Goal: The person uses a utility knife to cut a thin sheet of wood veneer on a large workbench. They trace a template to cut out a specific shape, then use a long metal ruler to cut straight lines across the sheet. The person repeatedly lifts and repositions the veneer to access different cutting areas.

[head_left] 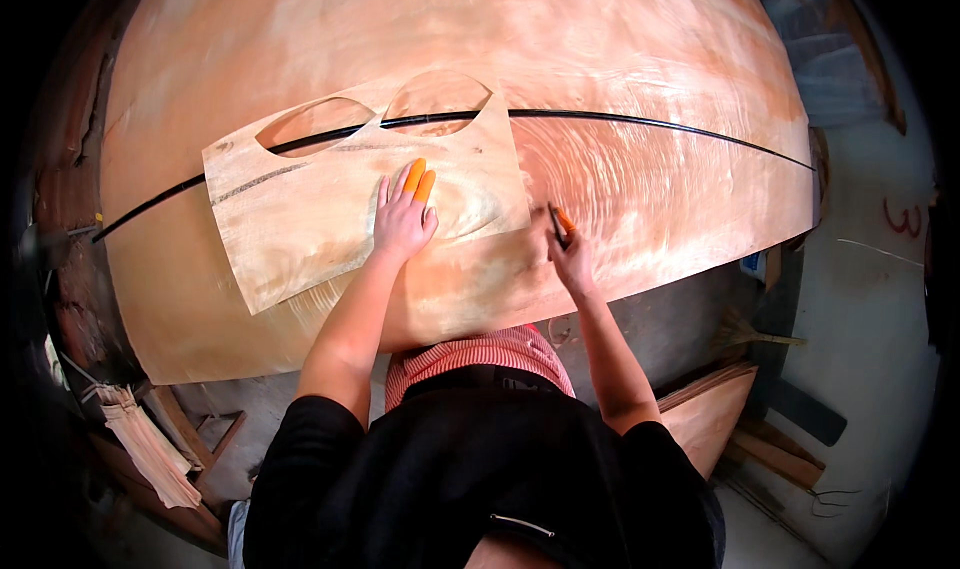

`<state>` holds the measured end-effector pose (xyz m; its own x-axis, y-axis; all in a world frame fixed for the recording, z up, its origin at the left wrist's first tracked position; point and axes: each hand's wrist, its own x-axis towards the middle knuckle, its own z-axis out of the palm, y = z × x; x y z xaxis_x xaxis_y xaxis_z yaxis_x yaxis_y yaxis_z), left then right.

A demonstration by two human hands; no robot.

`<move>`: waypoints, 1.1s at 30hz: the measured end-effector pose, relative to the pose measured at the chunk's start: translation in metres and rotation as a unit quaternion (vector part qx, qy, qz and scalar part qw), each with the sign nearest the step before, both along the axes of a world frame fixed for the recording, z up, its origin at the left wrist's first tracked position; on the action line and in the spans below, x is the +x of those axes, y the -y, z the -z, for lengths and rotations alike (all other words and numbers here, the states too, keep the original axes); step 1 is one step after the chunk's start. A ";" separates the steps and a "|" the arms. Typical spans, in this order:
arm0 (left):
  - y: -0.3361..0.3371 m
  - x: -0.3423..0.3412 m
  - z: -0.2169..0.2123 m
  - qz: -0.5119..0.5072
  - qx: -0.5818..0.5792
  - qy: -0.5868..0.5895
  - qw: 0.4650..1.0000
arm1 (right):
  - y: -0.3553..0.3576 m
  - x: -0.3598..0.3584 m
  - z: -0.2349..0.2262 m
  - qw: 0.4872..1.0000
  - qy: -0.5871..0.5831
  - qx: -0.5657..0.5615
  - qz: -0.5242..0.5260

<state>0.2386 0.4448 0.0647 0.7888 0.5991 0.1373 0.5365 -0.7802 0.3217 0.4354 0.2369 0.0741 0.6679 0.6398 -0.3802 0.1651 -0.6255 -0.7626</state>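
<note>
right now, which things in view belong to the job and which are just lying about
Seemingly in use:
small wood sheet with two cut-outs, under the left hand
large wood sheet beneath
black strip between them
dark slim tool in the right hand

Apparently lying about:
straw broom
wood strips

The thin black tool (554, 221) in your right hand (572, 260) was too small to identify, its lower end hidden.

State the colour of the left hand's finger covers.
Orange: the finger covers on the left hand, best seen in the head view.
</note>
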 end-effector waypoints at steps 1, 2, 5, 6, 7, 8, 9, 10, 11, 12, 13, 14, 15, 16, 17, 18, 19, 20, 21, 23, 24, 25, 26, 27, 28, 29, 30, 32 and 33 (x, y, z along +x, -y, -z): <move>0.001 0.000 0.000 -0.001 -0.001 -0.009 1.000 | -0.007 0.004 -0.002 0.996 -0.019 0.074 0.040; 0.001 0.000 0.001 -0.002 0.002 -0.018 1.000 | -0.017 0.010 -0.005 0.997 0.009 0.068 0.043; 0.002 0.001 0.002 -0.004 0.000 -0.008 1.000 | -0.051 0.025 0.012 0.989 0.042 0.133 0.058; 0.002 0.001 0.001 -0.002 -0.004 0.001 1.000 | -0.065 0.027 0.013 0.985 -0.007 0.160 0.070; 0.000 0.002 0.000 0.000 0.000 0.002 1.000 | -0.080 0.028 0.014 0.978 -0.057 0.186 0.081; 0.000 0.001 0.001 -0.002 0.002 0.002 1.000 | -0.093 0.028 0.015 0.968 -0.108 0.208 0.089; 0.001 0.000 0.001 -0.004 0.001 0.003 1.000 | -0.102 0.028 0.014 0.981 -0.079 0.162 0.070; 0.001 -0.001 0.001 -0.004 0.002 0.005 1.000 | -0.110 0.028 0.013 0.991 -0.051 0.116 0.051; 0.000 -0.001 0.001 -0.006 0.003 0.008 1.000 | -0.117 0.030 0.013 0.997 -0.019 0.071 0.030; 0.000 -0.001 0.001 -0.007 0.005 0.012 1.000 | -0.123 0.030 0.016 0.999 -0.007 0.036 0.029; 0.000 -0.002 0.001 -0.006 0.004 0.011 1.000 | -0.123 0.031 0.016 0.999 -0.003 0.037 0.022; 0.000 -0.002 0.001 -0.008 0.003 0.011 1.000 | -0.125 0.030 0.004 0.999 0.002 0.038 0.011; 0.000 -0.003 0.001 -0.009 0.002 0.011 1.000 | -0.126 0.028 -0.004 0.999 0.008 0.038 0.001; -0.001 -0.005 0.001 -0.010 0.004 0.016 1.000 | -0.127 0.027 -0.005 0.999 0.007 0.043 -0.010; -0.001 -0.005 0.001 -0.009 0.005 0.023 1.000 | -0.126 0.029 -0.009 0.999 0.010 0.047 -0.020; -0.002 -0.005 0.001 -0.007 0.007 0.030 0.999 | -0.124 0.028 -0.014 0.998 0.012 0.050 -0.029; -0.002 -0.006 0.001 -0.016 -0.004 0.049 0.999 | -0.123 0.025 -0.018 0.997 0.035 0.055 -0.041; -0.002 -0.007 0.003 -0.026 -0.016 0.068 0.997 | -0.122 0.020 -0.029 0.995 0.058 0.058 -0.053; -0.002 -0.008 0.003 -0.037 -0.026 0.087 0.995 | -0.122 0.013 -0.041 0.992 0.082 0.063 -0.066; -0.001 -0.010 0.002 -0.063 -0.023 0.094 0.993 | -0.123 -0.001 -0.062 0.989 0.115 0.054 -0.079; -0.001 -0.011 0.001 -0.076 -0.021 0.097 0.992 | -0.124 -0.009 -0.073 0.987 0.125 0.059 -0.082; 0.000 -0.011 0.001 -0.089 -0.016 0.100 0.991 | -0.124 -0.017 -0.083 0.985 0.134 0.064 -0.085; 0.000 -0.011 0.001 -0.101 -0.010 0.102 0.990 | -0.125 -0.025 -0.094 0.985 0.135 0.072 -0.081; -0.001 -0.011 -0.001 -0.113 -0.003 0.104 0.988 | -0.127 -0.034 -0.105 0.983 0.143 0.083 -0.085; -0.001 -0.012 -0.004 -0.113 -0.006 0.118 0.987 | -0.129 -0.042 -0.116 0.980 0.152 0.095 -0.089; -0.001 -0.014 -0.004 -0.116 -0.007 0.131 0.985 | -0.130 -0.051 -0.124 0.977 0.160 0.109 -0.094; 0.000 -0.017 -0.001 -0.119 -0.009 0.144 0.982 | -0.130 -0.057 -0.128 0.971 0.186 0.099 -0.113; 0.000 -0.024 0.005 -0.122 -0.025 0.186 0.975 | -0.135 -0.067 -0.137 0.957 0.235 0.079 -0.149; -0.001 -0.028 0.007 -0.122 -0.039 0.214 0.968 | -0.137 -0.074 -0.143 0.953 0.242 0.092 -0.158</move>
